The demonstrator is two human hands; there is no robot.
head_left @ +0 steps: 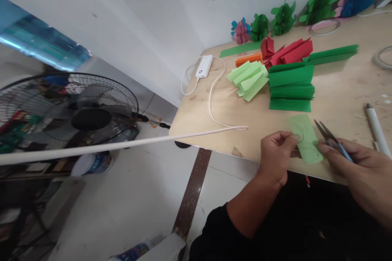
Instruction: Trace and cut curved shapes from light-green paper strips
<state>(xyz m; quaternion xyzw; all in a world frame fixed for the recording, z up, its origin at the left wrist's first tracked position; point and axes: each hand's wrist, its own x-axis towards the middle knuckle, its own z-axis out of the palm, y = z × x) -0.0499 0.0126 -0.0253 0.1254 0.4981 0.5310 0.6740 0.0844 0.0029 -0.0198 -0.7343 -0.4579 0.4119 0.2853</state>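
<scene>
Near the table's front edge, my left hand [278, 153] pinches a piece of light green paper [306, 138] by its left side. Curved pencil lines are drawn on the paper. My right hand [355, 163] grips a pair of scissors [333, 138] with blue handles, the blades pointing away from me and slightly parted. The thumb or fingertips of that hand are close to the paper's right edge; whether they also hold it I cannot tell. Just beyond the paper lies a stack of folded dark green paper [292, 87], with folded light green paper [248, 79] to its left.
Folded red paper [289, 52] and orange paper [248, 59] lie farther back. Paper figures [283, 19] stand along the wall. A white power bank [204, 66] with a cable sits at left, its cord crossing leftward. A pen-like white tool [378, 130] lies right. A fan [92, 118] stands beyond the table.
</scene>
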